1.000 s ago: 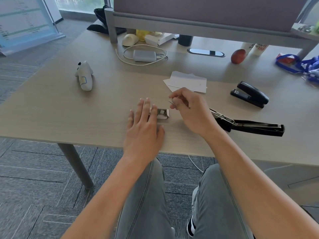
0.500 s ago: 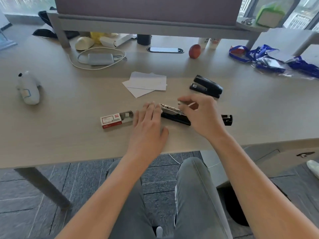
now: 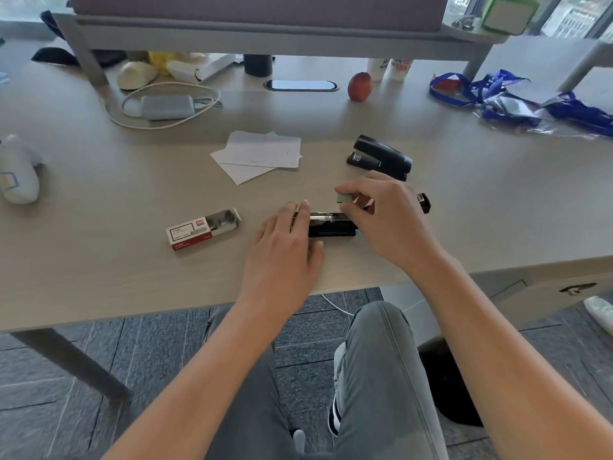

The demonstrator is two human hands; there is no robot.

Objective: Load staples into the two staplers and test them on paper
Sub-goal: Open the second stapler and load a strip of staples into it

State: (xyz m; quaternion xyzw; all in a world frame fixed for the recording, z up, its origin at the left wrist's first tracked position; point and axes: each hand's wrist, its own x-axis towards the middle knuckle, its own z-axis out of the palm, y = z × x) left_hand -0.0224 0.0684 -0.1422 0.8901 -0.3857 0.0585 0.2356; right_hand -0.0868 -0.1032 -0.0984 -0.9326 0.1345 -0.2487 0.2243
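Observation:
A black stapler (image 3: 331,224) lies swung open flat on the desk, its metal channel facing up. My left hand (image 3: 287,242) rests on its left end with fingers flat. My right hand (image 3: 384,217) hovers over the stapler's middle, pinching a small silvery strip of staples (image 3: 345,198) between thumb and fingers. A second black stapler (image 3: 379,157) sits closed behind them. An opened red-and-white staple box (image 3: 202,229) lies to the left. A few white paper sheets (image 3: 262,154) lie further back.
A grey charger with a white cable (image 3: 166,106), a phone (image 3: 300,85), a red apple (image 3: 360,87) and blue lanyards (image 3: 497,94) sit at the back under a raised shelf (image 3: 265,38). A white device (image 3: 18,172) lies at far left. The desk edge (image 3: 132,307) runs close in front.
My left hand left the staple box and moved right onto the open stapler. My right hand carried the staple strip from the box over to the stapler. The view swung right.

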